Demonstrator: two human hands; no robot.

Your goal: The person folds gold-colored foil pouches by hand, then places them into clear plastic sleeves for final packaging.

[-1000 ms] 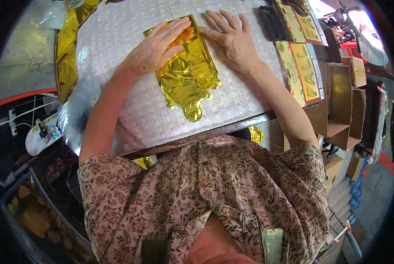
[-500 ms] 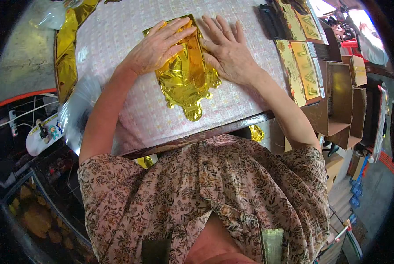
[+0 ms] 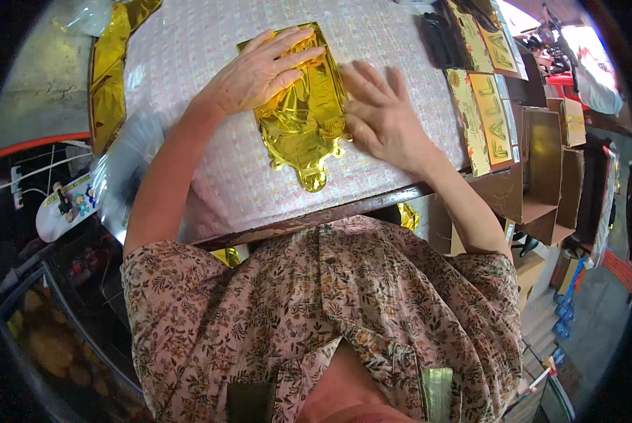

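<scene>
A crumpled gold foil balloon [image 3: 305,130] lies flat on the patterned tabletop [image 3: 210,162], its narrow neck pointing toward me. My left hand [image 3: 259,70] rests flat on the balloon's upper left part, fingers spread across the foil. My right hand [image 3: 379,116] lies palm down at the balloon's right edge, fingers apart, touching the foil's side.
Another strip of gold foil [image 3: 111,63] hangs over the table's left edge beside a clear plastic bag [image 3: 122,176]. Flat packs with gold lettering [image 3: 488,116] lie along the right side. Open cardboard boxes [image 3: 541,169] stand to the right. A small toy skateboard [image 3: 62,208] sits lower left.
My right hand has slid down and toward the balloon's right edge. The foil has been folded narrower, and my left hand has stayed pressed on its top.
</scene>
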